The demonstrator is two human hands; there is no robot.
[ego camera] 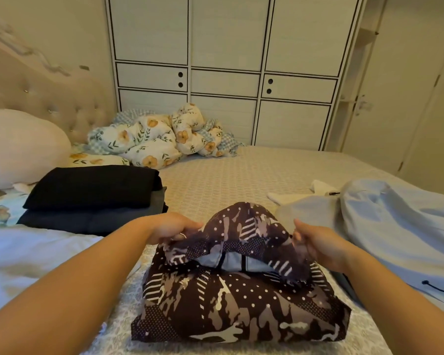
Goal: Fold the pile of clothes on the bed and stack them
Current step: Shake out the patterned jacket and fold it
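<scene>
On the bed [241,170], the left hand [168,228] and right hand [315,243] each pinch with curled fingers the raised far edge of the dark patterned garment [241,303], lying part-folded in front, with a folded dark stack [92,196] at left and pale blue clothes [395,226] at right.

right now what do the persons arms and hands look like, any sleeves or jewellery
Both forearms are bare as far as the picture shows, with no sleeves, watch or bracelet in view. The left hand has what looks like a thin ring on one finger. The right hand shows no ring or other wear, though it is slightly blurred.
</scene>
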